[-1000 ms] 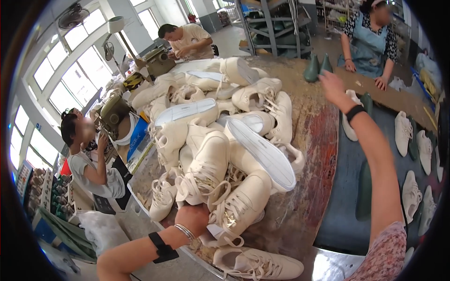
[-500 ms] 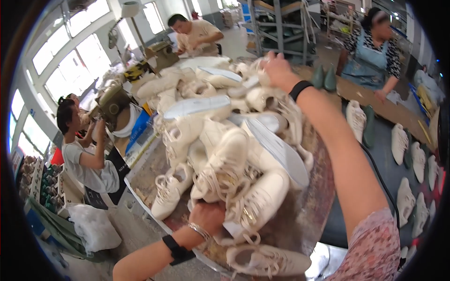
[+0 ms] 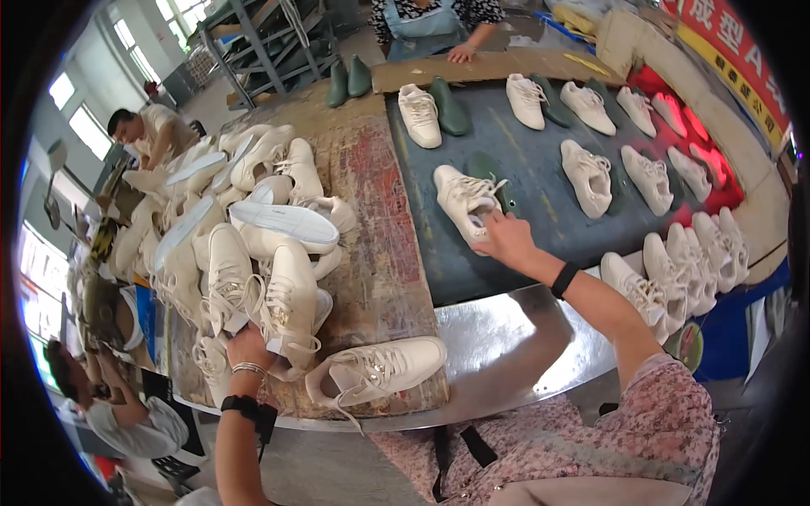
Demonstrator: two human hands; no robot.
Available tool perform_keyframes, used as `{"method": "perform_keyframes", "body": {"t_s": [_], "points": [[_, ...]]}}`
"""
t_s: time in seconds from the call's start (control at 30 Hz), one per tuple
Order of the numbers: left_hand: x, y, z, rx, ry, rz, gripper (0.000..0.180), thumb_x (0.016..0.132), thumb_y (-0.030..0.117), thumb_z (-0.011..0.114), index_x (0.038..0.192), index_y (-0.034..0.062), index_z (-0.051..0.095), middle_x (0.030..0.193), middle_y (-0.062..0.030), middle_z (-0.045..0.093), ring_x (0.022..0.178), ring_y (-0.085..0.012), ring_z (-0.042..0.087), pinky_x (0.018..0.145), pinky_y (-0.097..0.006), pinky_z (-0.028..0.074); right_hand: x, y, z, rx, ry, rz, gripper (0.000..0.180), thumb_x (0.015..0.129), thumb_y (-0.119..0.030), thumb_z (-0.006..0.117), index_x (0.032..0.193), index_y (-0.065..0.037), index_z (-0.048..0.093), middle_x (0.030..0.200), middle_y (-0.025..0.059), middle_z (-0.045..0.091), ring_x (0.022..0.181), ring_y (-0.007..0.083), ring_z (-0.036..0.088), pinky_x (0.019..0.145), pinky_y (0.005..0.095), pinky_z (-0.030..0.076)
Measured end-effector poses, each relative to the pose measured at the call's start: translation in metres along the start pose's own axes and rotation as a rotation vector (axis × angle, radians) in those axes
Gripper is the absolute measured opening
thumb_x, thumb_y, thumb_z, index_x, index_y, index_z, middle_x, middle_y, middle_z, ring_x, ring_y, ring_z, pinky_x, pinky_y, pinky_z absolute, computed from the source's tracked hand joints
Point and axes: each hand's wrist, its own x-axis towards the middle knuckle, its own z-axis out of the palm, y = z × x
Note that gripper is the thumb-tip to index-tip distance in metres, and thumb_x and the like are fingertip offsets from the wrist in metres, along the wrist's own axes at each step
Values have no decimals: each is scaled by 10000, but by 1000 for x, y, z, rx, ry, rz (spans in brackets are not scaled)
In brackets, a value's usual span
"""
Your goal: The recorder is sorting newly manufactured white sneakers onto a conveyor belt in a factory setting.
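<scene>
On the dark conveyor belt, my right hand grips a cream lace-up sneaker by its heel opening, toe pointing away. A green shoe last lies close behind that sneaker, partly hidden by it. My left hand is closed on the heel end of another cream sneaker at the near edge of a heap; its fingertips are hidden. Beside it stands a cream sneaker with a gold-coloured lace ornament. A single sneaker lies on its own at the worn table's front edge.
Sneakers paired with green lasts, such as one sneaker, stand in rows along the belt. A red-lit opening is at its right end. Several sneakers line the near right edge. A co-worker's hand rests on the far cardboard.
The view has swung right, toward the belt. My right hand has gone from the far side of the heap to a sneaker on the belt. My left hand stays at the heap's near edge.
</scene>
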Motion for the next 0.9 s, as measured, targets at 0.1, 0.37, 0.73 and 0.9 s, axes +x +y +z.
{"method": "perform_keyframes", "body": {"t_s": [0.1,0.37,0.73,0.9], "points": [[-17,0,-14,-11,-27,-68,561,628,320,708,1033,-9,502,878,-164,641,808,-276,645,683,-370,523,-10,-6,12,-53,5,-79,559,643,-456,732,983,-41,576,1027,152,562,827,307,597,630,402,494],[-11,12,-27,-119,-97,-112,532,637,251,709,1068,18,503,917,-172,647,860,-307,641,734,-394,519,21,8,44,-143,68,-52,611,705,-426,692,1095,10,518,1182,188,505,787,283,642,612,406,512],[-25,-14,3,-149,34,-76,349,706,219,608,981,23,523,759,-124,659,692,-267,654,608,-392,512,115,-168,-59,336,-161,-643,329,735,-310,650,988,-101,637,922,120,589,892,294,591,729,402,476],[-24,-8,11,-246,165,-20,199,798,146,482,919,0,543,644,-125,641,564,-265,635,486,-398,488,260,-281,-25,51,86,-794,198,727,-204,609,876,-83,655,871,132,604,868,320,591,738,397,497]]}}
